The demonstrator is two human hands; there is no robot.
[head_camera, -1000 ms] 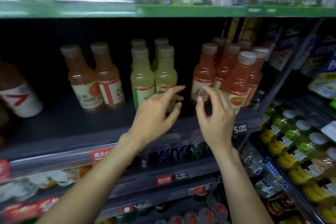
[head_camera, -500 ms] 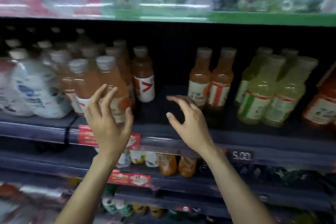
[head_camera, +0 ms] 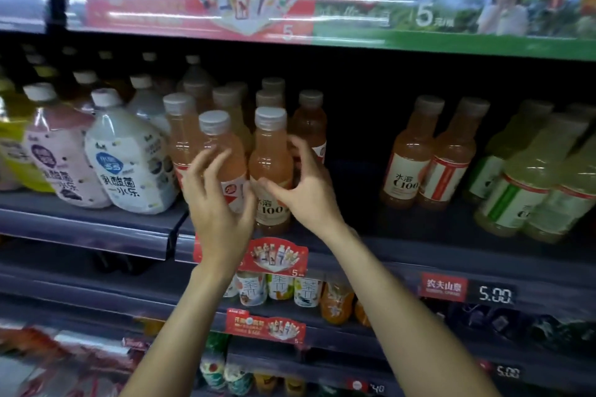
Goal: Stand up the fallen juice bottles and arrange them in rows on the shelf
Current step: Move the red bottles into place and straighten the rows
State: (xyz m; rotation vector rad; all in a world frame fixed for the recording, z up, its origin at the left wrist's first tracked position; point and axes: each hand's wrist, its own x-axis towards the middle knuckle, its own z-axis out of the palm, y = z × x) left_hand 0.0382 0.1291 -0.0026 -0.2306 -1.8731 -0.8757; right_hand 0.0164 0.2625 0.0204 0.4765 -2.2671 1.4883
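Observation:
A cluster of upright pink juice bottles with grey caps stands on the dark shelf (head_camera: 403, 251), left of centre. My left hand (head_camera: 219, 203) lies with spread fingers against the front-left bottle (head_camera: 216, 142). My right hand (head_camera: 309, 193) curls around the front-right bottle (head_camera: 270, 158), thumb across its label and fingers behind it. Two more pink juice bottles (head_camera: 429, 164) stand side by side further right, with a dark gap between them and the cluster. No bottle in view lies on its side.
White and pink round-bodied drink bottles (head_camera: 129, 167) crowd the shelf's left end. Pale green bottles (head_camera: 529, 184) fill the right end. The shelf above (head_camera: 322, 19) hangs low over the caps. Lower shelves hold small bottles (head_camera: 280, 287) and a 5.00 price tag (head_camera: 495, 295).
The view has swung left along the shelf. Both hands moved from the green and orange bottles to the pink cluster; the right hand now wraps a front bottle.

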